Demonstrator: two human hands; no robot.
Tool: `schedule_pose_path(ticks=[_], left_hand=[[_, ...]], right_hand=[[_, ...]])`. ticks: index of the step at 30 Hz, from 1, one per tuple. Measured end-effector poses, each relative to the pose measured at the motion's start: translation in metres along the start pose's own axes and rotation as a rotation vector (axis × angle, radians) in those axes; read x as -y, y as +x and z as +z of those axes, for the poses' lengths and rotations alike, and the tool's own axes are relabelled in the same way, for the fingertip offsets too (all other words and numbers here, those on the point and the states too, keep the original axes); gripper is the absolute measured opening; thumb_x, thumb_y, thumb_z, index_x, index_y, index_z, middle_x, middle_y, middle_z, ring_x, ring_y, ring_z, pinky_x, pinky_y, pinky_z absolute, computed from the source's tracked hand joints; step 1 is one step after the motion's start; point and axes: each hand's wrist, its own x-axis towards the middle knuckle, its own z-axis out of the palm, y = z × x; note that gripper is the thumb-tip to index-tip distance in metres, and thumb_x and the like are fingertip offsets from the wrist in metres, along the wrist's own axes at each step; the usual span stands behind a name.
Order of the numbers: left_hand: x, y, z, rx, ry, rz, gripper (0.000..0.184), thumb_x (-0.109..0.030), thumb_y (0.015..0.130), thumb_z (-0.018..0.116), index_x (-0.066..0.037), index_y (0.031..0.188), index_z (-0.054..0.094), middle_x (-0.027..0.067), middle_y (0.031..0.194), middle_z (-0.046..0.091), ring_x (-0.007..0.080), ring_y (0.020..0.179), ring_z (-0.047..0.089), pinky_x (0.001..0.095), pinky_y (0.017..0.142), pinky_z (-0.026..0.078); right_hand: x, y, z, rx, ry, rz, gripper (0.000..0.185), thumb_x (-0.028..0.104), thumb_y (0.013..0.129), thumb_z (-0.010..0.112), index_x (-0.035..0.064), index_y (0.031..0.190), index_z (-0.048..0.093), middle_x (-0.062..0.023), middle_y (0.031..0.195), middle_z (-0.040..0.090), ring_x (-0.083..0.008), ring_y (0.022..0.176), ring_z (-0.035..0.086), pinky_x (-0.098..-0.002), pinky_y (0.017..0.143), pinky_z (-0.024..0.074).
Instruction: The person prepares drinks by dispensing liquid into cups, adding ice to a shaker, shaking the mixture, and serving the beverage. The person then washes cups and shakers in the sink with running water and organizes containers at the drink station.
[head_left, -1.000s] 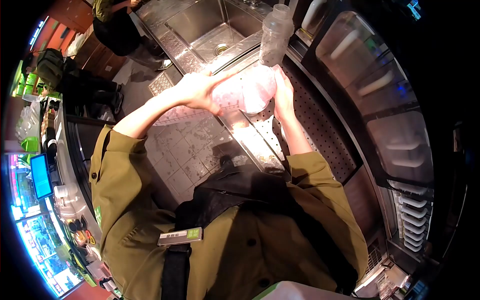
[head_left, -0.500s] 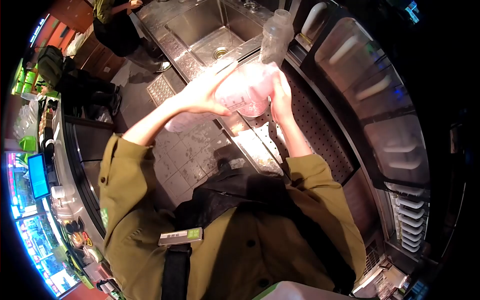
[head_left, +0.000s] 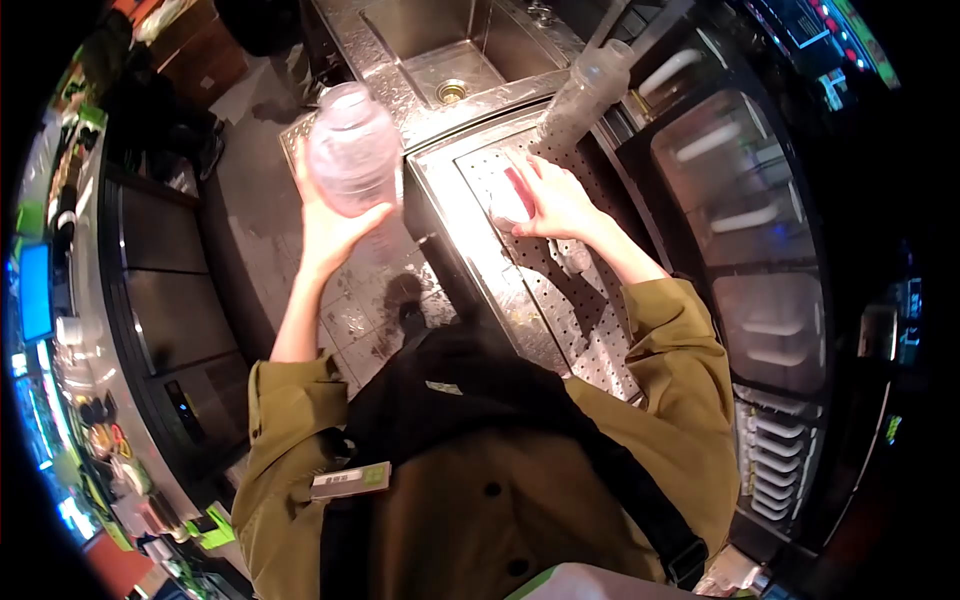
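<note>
In my left hand [head_left: 335,225] is a translucent, pale pink shaker [head_left: 355,145], held upright over the floor beside the counter. My fingers and thumb wrap round its body. My right hand [head_left: 555,200] is curled over the perforated metal drain board [head_left: 610,335], gripping a small white, rounded piece [head_left: 508,203]. Strong glare hides that piece's exact kind. Just below the right hand lies a small clear object [head_left: 573,256] on the board. A tall clear bottle-shaped container [head_left: 585,95] stands behind the right hand.
A steel sink [head_left: 455,65] with a drain lies ahead. White-handled drawers or bins [head_left: 765,260] line the right side. A dark-fronted counter unit [head_left: 165,280] stands to the left. The tiled floor [head_left: 350,325] looks wet. Another person's legs [head_left: 190,150] show at upper left.
My hands have come apart. My left hand has moved left with the shaker, while my right hand has let go of it and is now over the drain board, gripping the white piece.
</note>
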Motion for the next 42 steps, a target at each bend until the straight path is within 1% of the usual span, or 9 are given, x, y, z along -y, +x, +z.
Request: schedule_pose_path(ticks=[2,7,8,11,14,21,31,37,42], left_hand=[[0.009,-0.018,-0.032,-0.068,0.232,0.017,0.118,-0.024,0.055,0.081,-0.007,0.137,-0.003,0.0149,0.136,0.017,0.0256,0.124,0.027,0.0386,0.101,0.027],[0.031,-0.072,-0.101,-0.246,0.024,-0.173,0.114,-0.021,0.056,0.08,-0.004,0.137,0.001,0.0174,0.137,0.017,0.0261,0.124,0.027,0.0372,0.101,0.025],[0.031,-0.081,-0.115,-0.286,-0.003,-0.212,0.113,-0.019,0.057,0.079,-0.005,0.137,0.001,0.0173,0.137,0.017,0.026,0.123,0.027,0.0371,0.101,0.026],[0.049,-0.107,-0.159,-0.406,0.054,-0.259,0.112,-0.016,0.058,0.078,-0.005,0.137,-0.001,0.017,0.136,0.019,0.0252,0.122,0.028,0.0365,0.1,0.027],[0.075,-0.126,-0.202,-0.546,-0.022,-0.272,0.114,-0.018,0.057,0.079,-0.005,0.137,-0.002,0.0172,0.136,0.02,0.0255,0.123,0.027,0.0374,0.1,0.027],[0.154,-0.133,-0.347,-0.729,-0.124,-0.341,0.121,-0.026,0.053,0.081,-0.002,0.136,-0.004,0.0199,0.135,0.023,0.0261,0.124,0.028,0.0387,0.101,0.027],[0.253,-0.124,-0.557,-0.735,-0.07,-0.512,0.123,-0.032,0.05,0.082,0.007,0.133,0.0,0.0243,0.131,0.028,0.0299,0.123,0.031,0.0384,0.101,0.026],[0.264,-0.124,-0.618,-0.918,-0.075,-0.518,0.124,-0.031,0.053,0.082,0.005,0.132,-0.007,0.0233,0.129,0.032,0.0298,0.12,0.036,0.0383,0.099,0.029],[0.281,-0.138,-0.642,-1.014,0.0,-0.623,0.124,-0.033,0.053,0.082,0.005,0.132,-0.006,0.023,0.129,0.032,0.0291,0.12,0.037,0.0376,0.098,0.031]], right_hand=[[0.002,0.002,-0.002,-0.005,0.034,0.01,0.097,0.041,0.058,0.071,0.0142,0.135,0.018,-0.0272,0.112,0.041,-0.041,0.105,0.044,-0.0451,0.09,0.0362],[0.021,0.022,-0.019,-0.044,0.015,-0.053,0.09,0.031,0.054,0.071,0.0127,0.129,0.027,-0.0261,0.107,0.044,-0.0383,0.095,0.049,-0.0446,0.084,0.0412],[0.032,0.033,-0.028,-0.004,0.014,-0.037,0.096,0.021,0.048,0.074,0.0102,0.13,0.026,-0.019,0.111,0.046,-0.0351,0.103,0.045,-0.0407,0.09,0.0376],[0.07,0.074,-0.05,-0.059,-0.043,-0.357,0.078,0.027,0.056,0.068,0.0107,0.125,0.034,-0.0171,0.115,0.043,-0.0346,0.104,0.042,-0.0437,0.091,0.0337],[0.123,0.14,-0.051,0.0,0.018,-0.366,0.078,0.029,0.054,0.067,0.0106,0.124,0.036,-0.0129,0.115,0.045,-0.0314,0.105,0.044,-0.0441,0.092,0.0321],[0.357,0.349,-0.016,0.058,-0.002,-0.594,0.095,0.029,0.046,0.072,0.0096,0.128,0.029,-0.0155,0.108,0.049,-0.0307,0.108,0.045,-0.0474,0.102,0.021],[0.776,0.68,0.111,0.026,0.136,-0.928,0.096,0.034,0.048,0.069,0.0063,0.13,0.028,-0.0175,0.112,0.051,-0.0301,0.106,0.047,-0.0383,0.095,0.0306],[0.969,0.793,0.201,0.021,0.035,-0.977,0.093,0.039,0.047,0.07,0.0111,0.128,0.034,-0.0205,0.112,0.051,-0.0377,0.106,0.047,-0.0476,0.087,0.0374],[1.064,0.818,0.233,0.086,-0.163,-1.016,0.072,0.039,0.059,0.062,0.0104,0.121,0.041,-0.0159,0.103,0.055,-0.0349,0.101,0.049,-0.0475,0.082,0.0407]])
